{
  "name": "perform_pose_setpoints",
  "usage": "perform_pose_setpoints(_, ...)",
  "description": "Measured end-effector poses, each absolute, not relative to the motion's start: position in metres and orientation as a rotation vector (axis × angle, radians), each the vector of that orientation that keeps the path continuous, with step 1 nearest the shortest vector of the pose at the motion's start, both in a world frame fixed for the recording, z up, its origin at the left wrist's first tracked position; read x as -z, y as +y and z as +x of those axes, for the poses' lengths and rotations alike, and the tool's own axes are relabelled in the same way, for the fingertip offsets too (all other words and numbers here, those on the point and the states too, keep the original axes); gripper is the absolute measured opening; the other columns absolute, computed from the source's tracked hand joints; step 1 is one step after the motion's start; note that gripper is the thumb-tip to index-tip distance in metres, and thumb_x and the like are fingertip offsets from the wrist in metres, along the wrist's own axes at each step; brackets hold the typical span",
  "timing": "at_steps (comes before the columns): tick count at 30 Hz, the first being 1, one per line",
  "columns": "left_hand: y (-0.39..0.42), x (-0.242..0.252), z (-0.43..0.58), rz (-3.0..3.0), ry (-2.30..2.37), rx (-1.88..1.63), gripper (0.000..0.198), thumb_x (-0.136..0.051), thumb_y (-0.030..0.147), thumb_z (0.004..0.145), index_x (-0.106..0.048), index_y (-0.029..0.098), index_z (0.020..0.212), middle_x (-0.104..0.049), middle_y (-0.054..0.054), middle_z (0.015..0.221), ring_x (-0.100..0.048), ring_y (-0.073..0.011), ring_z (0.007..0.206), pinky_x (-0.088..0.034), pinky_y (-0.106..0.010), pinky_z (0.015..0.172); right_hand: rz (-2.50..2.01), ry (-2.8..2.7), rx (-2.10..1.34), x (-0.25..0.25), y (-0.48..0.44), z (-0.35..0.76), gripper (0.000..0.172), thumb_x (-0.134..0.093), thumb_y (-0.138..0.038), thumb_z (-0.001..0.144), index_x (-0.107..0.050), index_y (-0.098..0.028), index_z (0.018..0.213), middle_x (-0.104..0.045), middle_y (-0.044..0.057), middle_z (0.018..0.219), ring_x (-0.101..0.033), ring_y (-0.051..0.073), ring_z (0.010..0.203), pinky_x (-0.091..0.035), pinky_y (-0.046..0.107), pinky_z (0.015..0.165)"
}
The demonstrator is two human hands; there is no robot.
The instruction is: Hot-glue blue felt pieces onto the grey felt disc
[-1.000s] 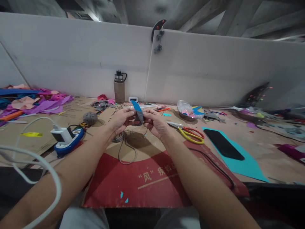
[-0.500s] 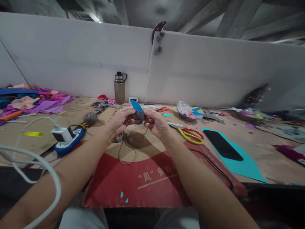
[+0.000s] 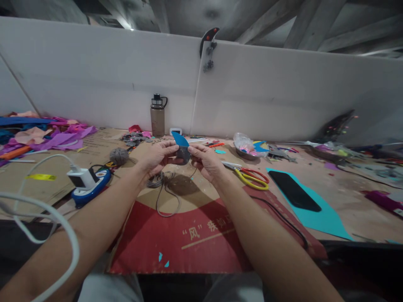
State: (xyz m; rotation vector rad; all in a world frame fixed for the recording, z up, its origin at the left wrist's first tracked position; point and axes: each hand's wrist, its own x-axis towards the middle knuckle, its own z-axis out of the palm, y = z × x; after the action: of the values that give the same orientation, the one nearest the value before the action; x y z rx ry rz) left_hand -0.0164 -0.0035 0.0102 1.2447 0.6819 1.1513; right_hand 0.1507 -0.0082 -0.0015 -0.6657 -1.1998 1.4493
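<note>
Between my hands is a curved, pointed blue piece (image 3: 180, 139), its lower part covered by grey yarn (image 3: 183, 156). My left hand (image 3: 159, 157) pinches its left side, with thumb and fingers closed on it. From the right, my right hand (image 3: 205, 161) has thumb and forefinger closed at the edge of the grey-wrapped part. A thin grey strand runs down near the right fingers. Loose loops of grey yarn (image 3: 156, 181) lie below on a red and tan cardboard sheet (image 3: 176, 235).
Right of my hands lie scissors (image 3: 252, 178) and a black phone (image 3: 294, 191) on a turquoise sheet (image 3: 330, 224). On the left are a ball of grey yarn (image 3: 119, 156), a blue-white power strip (image 3: 91, 188) and a white cable (image 3: 74, 247). A bottle (image 3: 158, 117) stands behind.
My right fingers have shifted slightly up and left onto the edge of the grey-wrapped part. The blue piece stays in nearly the same place, with its grey part turned slightly.
</note>
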Motion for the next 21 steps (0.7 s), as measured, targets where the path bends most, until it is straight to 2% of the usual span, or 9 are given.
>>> perform_pose_setpoints(4, 0.000, -0.008, -0.018, 1.255, 0.670, -1.130, 0.016, -0.069, 0.022, 0.070, -0.067, 0.012, 0.082, -0.067, -0.007, 0.075, -0.063, -0.0135, 0.065, -0.056, -0.029, 0.064, -0.685, -1.208, -1.417, 0.002, -0.009, 0.149, 0.025, -0.074, -0.035, 0.057, -0.064, -0.019, 0.073, -0.037, -0.007, 0.053, -0.022, 0.004, 0.046, -0.013, 0.022, 0.044)
perform_pose_setpoints(9, 0.001, -0.008, -0.020, 1.269, 0.663, -1.083, 0.021, -0.071, 0.024, 0.069, -0.066, 0.011, 0.084, -0.068, -0.010, 0.082, -0.064, -0.0153, 0.070, -0.056, -0.027, 0.061, -0.682, -1.217, -1.453, 0.002, -0.012, 0.147, 0.025, -0.074, -0.035, 0.057, -0.062, -0.018, 0.070, -0.032, -0.008, 0.050, -0.019, 0.004, 0.046, -0.012, 0.022, 0.044)
perform_pose_setpoints(15, -0.004, -0.011, -0.017, 1.342, 0.768, -1.095, 0.018, -0.069, 0.025, 0.070, -0.064, 0.012, 0.082, -0.066, -0.007, 0.086, -0.063, -0.0132, 0.073, -0.056, -0.025, 0.063, -0.685, -1.168, -1.443, 0.004, -0.007, 0.149, 0.027, -0.075, -0.032, 0.056, -0.059, -0.016, 0.070, -0.030, -0.009, 0.051, -0.020, 0.002, 0.044, -0.011, 0.020, 0.042)
perform_pose_setpoints(21, -0.011, -0.010, -0.007, 1.371, 0.945, -1.130, 0.018, -0.064, 0.030, 0.074, -0.059, 0.013, 0.075, -0.063, -0.005, 0.079, -0.061, -0.0139, 0.074, -0.056, -0.033, 0.068, -0.733, -1.129, -1.405, 0.006, -0.003, 0.150, 0.027, -0.074, -0.031, 0.055, -0.057, -0.015, 0.069, -0.029, -0.010, 0.048, -0.018, 0.002, 0.042, -0.010, 0.020, 0.040)
